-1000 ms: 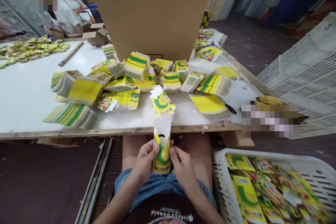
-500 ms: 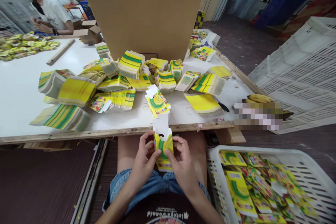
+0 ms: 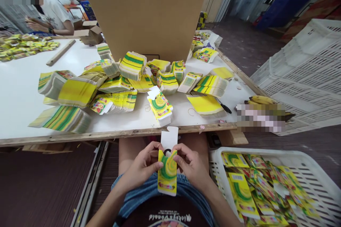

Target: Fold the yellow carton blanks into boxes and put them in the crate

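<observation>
The left hand (image 3: 145, 166) pinches the left edge of a yellow carton (image 3: 167, 175) at nine o'clock, thumb in front. Beyond, near twelve, a carton stack (image 3: 160, 105) sits on the table (image 3: 182, 111). The yellow carton lies between the hands, extending below the grip toward six, white flap (image 3: 169, 140) at twelve. The right hand (image 3: 191, 164) pinches its upper corner at two. A white basket (image 3: 218, 156) lies toward four.

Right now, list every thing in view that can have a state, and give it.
Held carton: top open, white flap raised
Left hand: pinching the carton's left edge
Right hand: pinching its upper right edge
Small cardboard box: flaps open
White basket: open-topped, yellow cartons inside
Carton stack: lying near the table edge
Large cardboard panel: upright
</observation>
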Demonstrator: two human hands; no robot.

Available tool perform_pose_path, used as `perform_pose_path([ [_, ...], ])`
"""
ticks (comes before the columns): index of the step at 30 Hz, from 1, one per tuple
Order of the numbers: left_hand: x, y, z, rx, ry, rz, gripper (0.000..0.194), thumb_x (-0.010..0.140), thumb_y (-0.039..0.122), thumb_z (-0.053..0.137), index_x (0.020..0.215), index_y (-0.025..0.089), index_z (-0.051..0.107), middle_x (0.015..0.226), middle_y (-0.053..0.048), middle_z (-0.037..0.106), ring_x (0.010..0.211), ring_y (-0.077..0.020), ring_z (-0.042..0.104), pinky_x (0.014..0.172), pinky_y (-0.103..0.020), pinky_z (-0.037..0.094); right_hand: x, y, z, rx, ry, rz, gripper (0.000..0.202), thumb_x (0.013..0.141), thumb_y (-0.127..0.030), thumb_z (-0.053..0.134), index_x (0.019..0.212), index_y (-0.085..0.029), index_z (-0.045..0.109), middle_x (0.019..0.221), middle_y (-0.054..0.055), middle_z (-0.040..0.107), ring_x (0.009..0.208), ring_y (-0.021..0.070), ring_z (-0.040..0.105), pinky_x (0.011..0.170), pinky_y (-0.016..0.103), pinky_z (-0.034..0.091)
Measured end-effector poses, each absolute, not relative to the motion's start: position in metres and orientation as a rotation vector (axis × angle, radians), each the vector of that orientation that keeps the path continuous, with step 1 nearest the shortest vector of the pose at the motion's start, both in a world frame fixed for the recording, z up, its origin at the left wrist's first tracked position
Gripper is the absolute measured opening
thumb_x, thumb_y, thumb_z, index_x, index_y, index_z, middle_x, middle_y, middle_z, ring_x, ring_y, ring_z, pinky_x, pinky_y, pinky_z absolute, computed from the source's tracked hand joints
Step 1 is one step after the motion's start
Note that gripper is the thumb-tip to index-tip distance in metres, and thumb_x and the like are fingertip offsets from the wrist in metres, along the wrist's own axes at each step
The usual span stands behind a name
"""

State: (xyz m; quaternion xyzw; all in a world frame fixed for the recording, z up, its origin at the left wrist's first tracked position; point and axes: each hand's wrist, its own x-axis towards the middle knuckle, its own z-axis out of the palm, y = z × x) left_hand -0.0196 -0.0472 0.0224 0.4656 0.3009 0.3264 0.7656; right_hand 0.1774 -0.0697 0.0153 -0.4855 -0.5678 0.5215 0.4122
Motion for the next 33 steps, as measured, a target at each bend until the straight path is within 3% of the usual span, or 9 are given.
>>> perform_pose_path([
  [4,-0.015,-0.048,0.016,0.98,0.67,0.735,0.038,0.081,0.021,0.071,0.109,0.024,0.045,0.089,-0.001,0.067,0.077,-0.0124,0.064,0.069,-0.022,0.047,0.179,-0.065,0.019,-1.24,-1.535,1.124,0.024,0.093,-0.033,0.053,0.076,-0.019,0.062,0.073,0.001,0.059,0.068,0.0148,0.056,0.061,0.024,0.044],
  [7,-0.011,-0.048,0.014,0.997,0.701,0.755,0.066,0.083,0.023,0.068,0.135,0.03,0.028,0.098,-0.004,0.069,0.083,-0.0169,0.067,0.074,-0.027,0.05,0.177,-0.064,0.014,-1.241,-1.357,1.099,0.019,0.092,-0.032,0.056,0.107,-0.022,0.06,0.09,0.004,0.067,0.082,0.0186,0.063,0.072,0.028,0.049],
  [10,-0.009,-0.047,0.012,1.092,0.748,0.734,0.053,0.084,0.025,0.067,0.131,0.025,0.044,0.107,-0.009,0.069,0.093,-0.021,0.067,0.08,-0.031,0.052,0.18,-0.064,0.011,-1.261,-1.281,1.083,0.038,0.092,-0.034,0.055,0.129,-0.025,0.051,0.102,0.006,0.069,0.095,0.021,0.064,0.083,0.033,0.051],
  [13,-0.009,-0.045,0.009,1.232,0.905,0.798,0.035,0.084,0.024,0.065,0.119,0.021,0.058,0.115,-0.009,0.068,0.101,-0.0222,0.065,0.086,-0.032,0.052,0.187,-0.063,0.012,-1.268,-1.407,1.004,0.029,0.094,-0.038,0.049,0.106,-0.023,0.07,0.109,0.009,0.067,0.105,0.024,0.06,0.092,0.036,0.046],
  [16,-0.006,-0.045,0.006,1.345,0.971,0.827,0.035,0.086,0.022,0.061,0.121,0.022,0.06,0.123,-0.009,0.065,0.106,-0.0227,0.064,0.092,-0.033,0.051,0.191,-0.061,0.014,-1.328,-1.437,1.156,0.033,0.09,-0.04,0.056,0.115,-0.021,0.067,0.096,0.007,0.069,0.083,0.0208,0.063,0.072,0.031,0.049],
  [19,-0.001,-0.046,0.007,1.347,0.895,0.776,0.038,0.089,0.021,0.057,0.127,0.023,0.056,0.126,-0.009,0.065,0.115,-0.0244,0.061,0.096,-0.035,0.05,0.189,-0.058,0.015,-1.506,-1.489,1.213,0.034,0.086,-0.032,0.06,0.118,-0.022,0.058,0.067,-0.003,0.062,0.054,0.0141,0.052,0.051,0.024,0.038],
  [22,0.0,-0.044,0.009,1.211,0.825,0.743,0.04,0.087,0.022,0.059,0.127,0.021,0.053,0.12,-0.011,0.067,0.112,-0.0248,0.063,0.093,-0.036,0.051,0.187,-0.057,0.017,-1.617,-1.609,1.071,0.021,0.087,-0.027,0.056,0.108,-0.022,0.056,0.054,-0.008,0.049,0.048,0.013,0.046,0.049,0.023,0.03],
  [27,0.0,-0.037,0.013,1.021,0.865,0.76,0.045,0.079,0.024,0.07,0.12,0.018,0.054,0.101,-0.009,0.074,0.091,-0.0219,0.07,0.079,-0.031,0.054,0.179,-0.059,0.019,-1.611,-1.671,1.052,0.031,0.087,-0.031,0.06,0.116,-0.023,0.054,0.051,-0.01,0.047,0.049,0.0143,0.049,0.05,0.023,0.033],
  [33,0.015,-0.039,0.025,1.254,0.812,0.777,0.043,0.084,0.024,0.065,0.125,0.019,0.054,0.109,-0.011,0.072,0.098,-0.0229,0.069,0.085,-0.035,0.056,0.205,-0.065,0.029,-1.551,-1.593,0.796,0.028,0.091,-0.04,0.052,0.111,-0.023,0.064,0.106,0.007,0.069,0.092,0.0215,0.065,0.077,0.03,0.05],
])
